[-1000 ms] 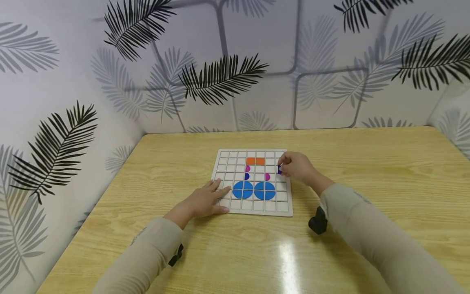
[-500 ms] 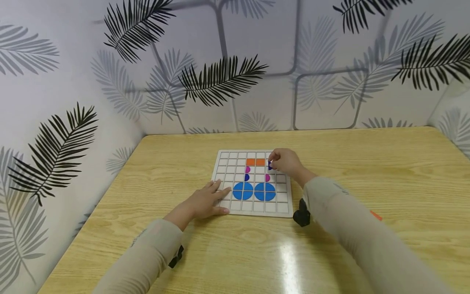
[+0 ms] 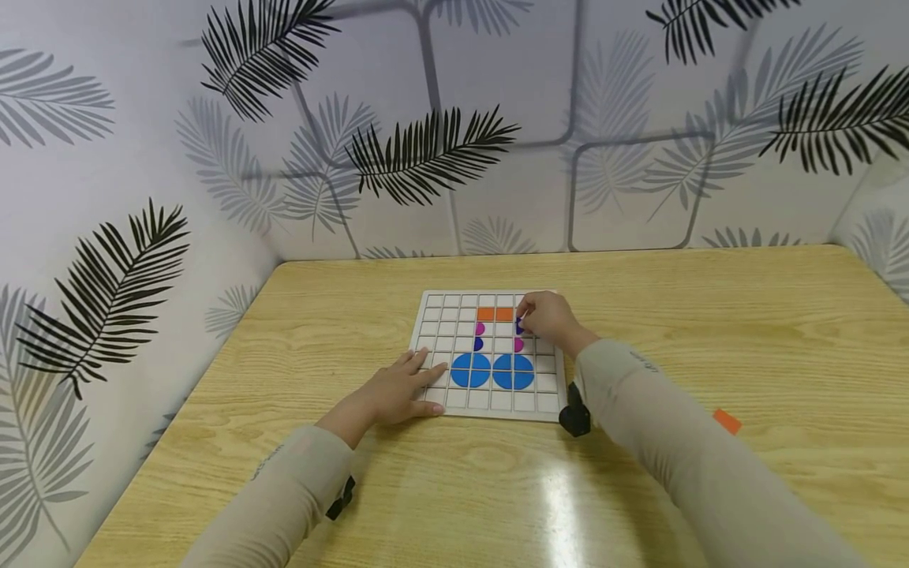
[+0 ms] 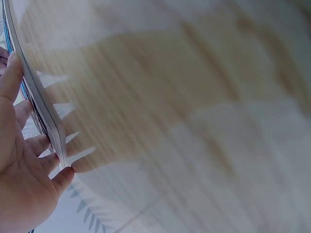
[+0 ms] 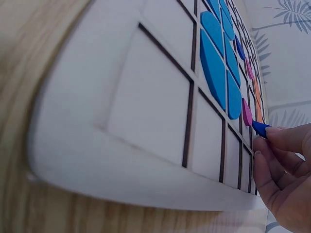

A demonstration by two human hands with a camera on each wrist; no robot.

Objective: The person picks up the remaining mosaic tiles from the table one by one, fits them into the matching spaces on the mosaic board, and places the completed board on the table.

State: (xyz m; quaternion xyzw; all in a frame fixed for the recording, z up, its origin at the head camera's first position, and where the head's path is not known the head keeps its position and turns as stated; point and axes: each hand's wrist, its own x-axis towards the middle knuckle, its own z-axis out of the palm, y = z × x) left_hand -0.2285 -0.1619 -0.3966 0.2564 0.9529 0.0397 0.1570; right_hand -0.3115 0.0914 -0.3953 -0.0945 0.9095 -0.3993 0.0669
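A white grid board (image 3: pixel 483 401) lies on the table. My right hand (image 3: pixel 550 317) pinches a dark blue half-round tile (image 5: pixel 261 128) between thumb and fingers, over the cell just below the right orange tile (image 3: pixel 504 314). A magenta half-round tile (image 3: pixel 519 345) sits one cell nearer me. In another column are a second magenta tile (image 3: pixel 480 328) and a dark blue one (image 3: pixel 479 344). Quarter-round blue tiles form two discs, one left (image 3: pixel 470 370) and one right (image 3: pixel 513 371). Fingers spread, my left hand (image 3: pixel 398 390) rests on the board's left edge.
A loose orange tile (image 3: pixel 727 421) lies on the wooden table (image 3: pixel 454 489), beside my right sleeve. Behind the table stands a wall (image 3: pixel 511 205) with a leaf pattern. Each wrist carries a black camera, such as the right one (image 3: pixel 575 414).
My right hand has moved left from the board's right side with the dark blue tile, then slightly toward me. The loose orange tile has come into view. My left hand has stayed put.
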